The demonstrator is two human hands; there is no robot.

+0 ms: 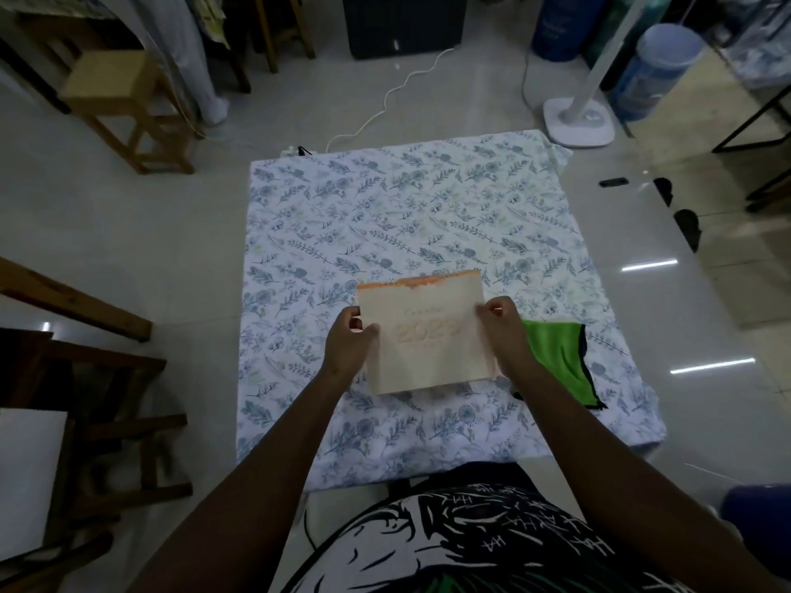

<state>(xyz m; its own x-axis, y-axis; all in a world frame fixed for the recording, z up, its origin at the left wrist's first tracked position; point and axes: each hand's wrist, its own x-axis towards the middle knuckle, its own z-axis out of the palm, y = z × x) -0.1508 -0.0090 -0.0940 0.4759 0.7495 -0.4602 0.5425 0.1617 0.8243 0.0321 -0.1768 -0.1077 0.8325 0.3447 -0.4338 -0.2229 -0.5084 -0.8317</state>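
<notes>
A cream calendar pad (428, 336) with an orange top edge and faint "2023" print is held over a floral cloth (385, 216) spread on the floor. My left hand (349, 340) grips its left edge, thumb on the front. On the right edge, my right hand (501, 331) pinches the pad. A green cloth (556, 357) with dark trim lies on the floral cloth just right of the pad, partly behind my right hand.
A wooden stool (120, 104) stands at the far left, with dark wooden furniture (107, 400) nearer on the left. A white fan base (580, 122) and a cable (394, 96) lie beyond the cloth. Blue containers (650, 70) stand at the back right.
</notes>
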